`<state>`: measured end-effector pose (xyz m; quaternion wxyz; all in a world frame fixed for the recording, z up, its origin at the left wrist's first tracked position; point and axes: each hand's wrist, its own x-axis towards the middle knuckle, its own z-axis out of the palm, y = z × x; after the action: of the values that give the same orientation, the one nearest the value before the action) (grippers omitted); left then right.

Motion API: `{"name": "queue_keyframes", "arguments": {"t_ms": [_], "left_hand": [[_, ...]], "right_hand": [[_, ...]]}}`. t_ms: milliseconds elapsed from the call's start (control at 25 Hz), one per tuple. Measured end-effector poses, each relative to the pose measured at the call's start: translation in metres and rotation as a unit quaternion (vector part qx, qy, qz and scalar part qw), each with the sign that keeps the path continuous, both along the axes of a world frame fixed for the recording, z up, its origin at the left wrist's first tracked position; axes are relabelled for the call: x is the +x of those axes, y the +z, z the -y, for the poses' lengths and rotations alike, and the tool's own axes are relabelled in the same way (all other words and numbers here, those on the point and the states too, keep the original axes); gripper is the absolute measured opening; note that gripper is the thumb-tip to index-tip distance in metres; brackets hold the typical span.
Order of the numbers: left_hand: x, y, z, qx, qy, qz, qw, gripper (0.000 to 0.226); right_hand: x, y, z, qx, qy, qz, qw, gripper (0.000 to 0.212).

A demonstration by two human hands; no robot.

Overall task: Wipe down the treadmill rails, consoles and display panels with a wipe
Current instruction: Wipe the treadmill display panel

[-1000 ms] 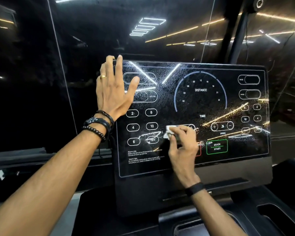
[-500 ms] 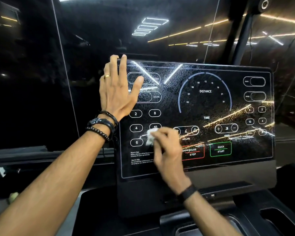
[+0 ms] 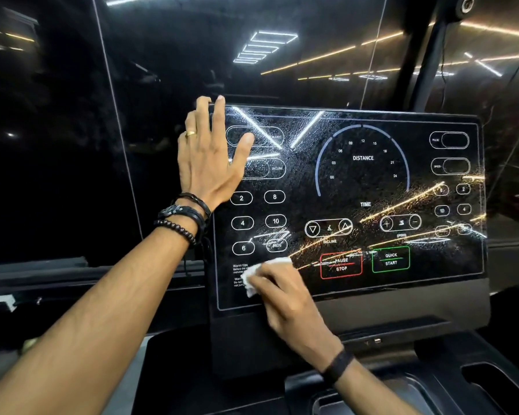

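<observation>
Standing large in the middle: the treadmill display panel [image 3: 363, 187], dark glass, streaked and speckled with wet film and ceiling-light reflections. Below it, the black console [image 3: 432, 381] with its recessed trays, not yet touched by the wipe.

Bracing the panel at its upper left corner: the left hand [image 3: 210, 157], fingers straight and flat on the glass, tips reaching over the top edge, gripping nothing. Same place as in both earlier frames.

Working at the lower left corner: the right hand [image 3: 282, 292], its grip closed around the wipe [image 3: 253, 278], fingers curled and pinching it against the glass over the small "Warm tips" text. Only a crumpled white part showing past the fingers.

Having just changed: the wipe travelling. One second ago sitting near the middle of the panel, by the incline arrows; half a second ago further left, beside the PROG button; now lower and at the far left, under the round 6 button. Incline arrows and the red PAUSE STOP box [image 3: 341, 265], partly covered before, now fully showing.

Meaning for the task, as a judgement: lower-left part being finished, right half probably still waiting, though hard telling wiped from unwiped glass under such glare. Rails not in view.
</observation>
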<state>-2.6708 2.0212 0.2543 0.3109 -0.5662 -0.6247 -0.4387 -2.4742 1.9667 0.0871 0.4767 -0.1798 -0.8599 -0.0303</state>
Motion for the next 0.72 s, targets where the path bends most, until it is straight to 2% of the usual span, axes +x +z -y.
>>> {"name": "queue_keyframes", "arguments": {"t_ms": [80,160,200,240,320,400,440,520,600,640,720], "left_hand": [[0.0,-0.002,-0.001,-0.004,0.006,0.002,1.0,0.074],[0.001,-0.001,-0.002,-0.002,0.007,0.002,1.0,0.074],[0.001,0.0,-0.002,-0.002,0.006,0.002,1.0,0.074],[0.001,0.0,-0.001,-0.001,0.005,0.001,1.0,0.074],[-0.001,0.0,-0.001,0.001,0.005,-0.003,1.0,0.074],[-0.002,0.0,-0.001,-0.005,0.0,-0.002,1.0,0.074],[-0.001,-0.001,-0.001,-0.006,0.003,-0.001,1.0,0.075],[0.001,-0.001,-0.002,-0.002,0.009,-0.001,1.0,0.074],[0.002,0.0,-0.001,-0.001,0.001,0.004,1.0,0.073],[0.002,0.0,-0.001,0.0,-0.004,0.005,1.0,0.073],[-0.001,0.0,0.0,0.004,-0.003,0.006,1.0,0.072]], "right_hand": [[0.017,0.008,-0.017,0.008,-0.042,-0.066,0.997,0.028],[0.008,0.035,-0.038,-0.028,-0.122,-0.174,0.977,0.023],[-0.005,0.048,-0.037,-0.046,-0.124,-0.197,0.971,0.023],[-0.021,0.051,-0.03,-0.046,-0.103,-0.189,0.976,0.023],[-0.039,0.029,-0.011,-0.006,-0.024,-0.102,0.994,0.024],[-0.024,0.009,-0.002,0.022,0.007,-0.032,0.999,0.028],[-0.013,0.011,-0.007,0.027,-0.005,-0.05,0.998,0.029],[-0.007,0.031,-0.029,0.012,-0.077,-0.145,0.986,0.028],[-0.03,0.061,-0.037,-0.026,-0.112,-0.202,0.973,0.031],[-0.048,0.067,-0.029,-0.03,-0.085,-0.191,0.977,0.031],[-0.071,0.043,-0.003,0.002,0.001,-0.106,0.994,0.029]]}}
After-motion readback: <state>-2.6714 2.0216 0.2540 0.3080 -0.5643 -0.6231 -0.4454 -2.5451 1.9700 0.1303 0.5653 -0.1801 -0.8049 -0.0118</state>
